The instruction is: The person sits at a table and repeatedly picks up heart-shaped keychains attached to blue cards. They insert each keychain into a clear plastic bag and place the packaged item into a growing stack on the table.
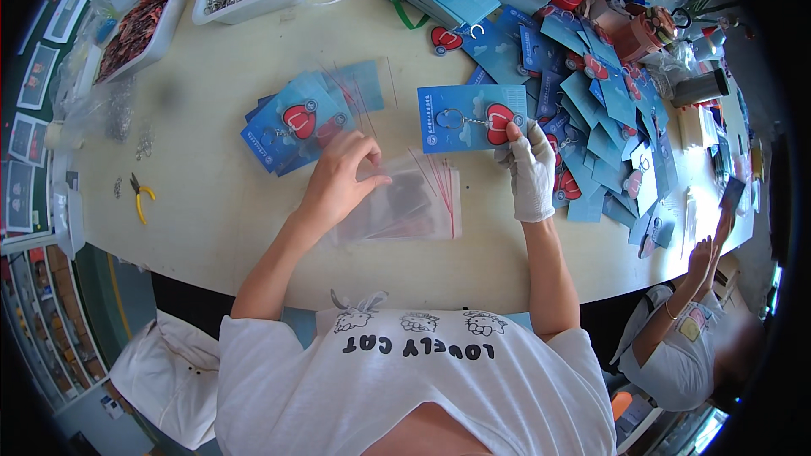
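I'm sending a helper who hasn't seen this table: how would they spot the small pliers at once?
Start at the big pale table and go to its left edge, left of the stack of clear bags under the left hand. The pliers lie there alone, the only yellow-handled tool, with small metal rings scattered just above them.

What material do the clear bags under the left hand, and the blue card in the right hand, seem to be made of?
Clear bags: thin glossy plastic film, apparently; the table shows through. Blue card: likely matte printed cardboard; it stays flat while the gloved right hand holds one edge.
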Tool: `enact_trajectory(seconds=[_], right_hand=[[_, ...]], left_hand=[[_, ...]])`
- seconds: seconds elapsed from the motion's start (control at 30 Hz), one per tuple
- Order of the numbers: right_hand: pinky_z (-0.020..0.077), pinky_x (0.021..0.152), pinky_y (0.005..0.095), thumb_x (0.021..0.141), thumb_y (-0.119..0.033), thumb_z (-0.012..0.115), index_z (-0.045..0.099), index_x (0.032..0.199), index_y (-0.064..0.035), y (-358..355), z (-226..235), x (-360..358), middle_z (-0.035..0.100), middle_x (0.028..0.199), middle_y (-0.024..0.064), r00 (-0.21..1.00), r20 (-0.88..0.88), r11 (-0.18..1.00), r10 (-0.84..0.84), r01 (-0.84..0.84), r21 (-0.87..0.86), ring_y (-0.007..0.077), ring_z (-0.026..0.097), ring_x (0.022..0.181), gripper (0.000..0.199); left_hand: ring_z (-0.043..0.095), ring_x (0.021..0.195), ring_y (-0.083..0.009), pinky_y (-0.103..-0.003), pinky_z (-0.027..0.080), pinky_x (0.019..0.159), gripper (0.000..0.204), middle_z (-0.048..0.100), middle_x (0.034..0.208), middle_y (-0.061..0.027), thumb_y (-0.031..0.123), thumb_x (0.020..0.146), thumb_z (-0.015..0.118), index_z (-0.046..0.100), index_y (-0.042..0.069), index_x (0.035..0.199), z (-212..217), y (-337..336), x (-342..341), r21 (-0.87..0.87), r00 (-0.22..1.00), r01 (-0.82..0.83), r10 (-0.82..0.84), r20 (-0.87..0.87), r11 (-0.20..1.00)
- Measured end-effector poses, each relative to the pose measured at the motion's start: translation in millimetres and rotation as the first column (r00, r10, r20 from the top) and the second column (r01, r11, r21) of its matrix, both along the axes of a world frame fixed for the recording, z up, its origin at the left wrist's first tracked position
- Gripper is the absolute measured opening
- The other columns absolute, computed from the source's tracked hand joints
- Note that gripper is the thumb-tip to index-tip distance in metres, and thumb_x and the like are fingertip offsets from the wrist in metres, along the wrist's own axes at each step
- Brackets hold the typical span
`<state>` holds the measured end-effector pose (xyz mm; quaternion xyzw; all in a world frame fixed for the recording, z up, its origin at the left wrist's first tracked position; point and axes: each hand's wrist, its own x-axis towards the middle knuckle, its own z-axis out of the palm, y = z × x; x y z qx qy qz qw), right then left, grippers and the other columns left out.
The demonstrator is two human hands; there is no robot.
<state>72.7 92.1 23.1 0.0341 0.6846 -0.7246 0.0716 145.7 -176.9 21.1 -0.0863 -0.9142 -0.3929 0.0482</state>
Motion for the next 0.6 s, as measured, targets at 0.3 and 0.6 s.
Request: enact_trajectory(seconds=[0.3,0.6], right_hand=[[0.0422,0.062,0.0198,0.091,-0.036,0.064,0.06,0.105,-0.0031,2,-6,-2,0.063,0.078,0.0,0.999,0.039,1.0,0.004,-0.004,-0.006,0.0048,0.055,0.065,0.036],[0.0377,0.058,0.0193,0.091,-0.037,0.063,0.059,0.1,-0.0059,-3,-7,-2,0.06,0.074,-0.0022,0.998,-0.025,0.997,-0.055,0.053,-0.059,0.004,0.051,0.064,0.032]], left_hand=[[0.056,0.072,-0.0145,-0.028,0.046,0.068,0.016,0.062,0.073,-0.0042,0.002,0.069,0.08,0.067,0.001,0.078,3,-6,-4,0.194,0.997,-0.062,0.07,-0.031,0.979],[0.065,0.077,-0.0089,-0.021,0.051,0.069,0.009,0.07,0.08,-0.0048,0.002,0.078,0.075,0.071,0.0,0.086,3,-18,-5,0.594,0.868,-0.207,-0.134,0.478,0.778]])
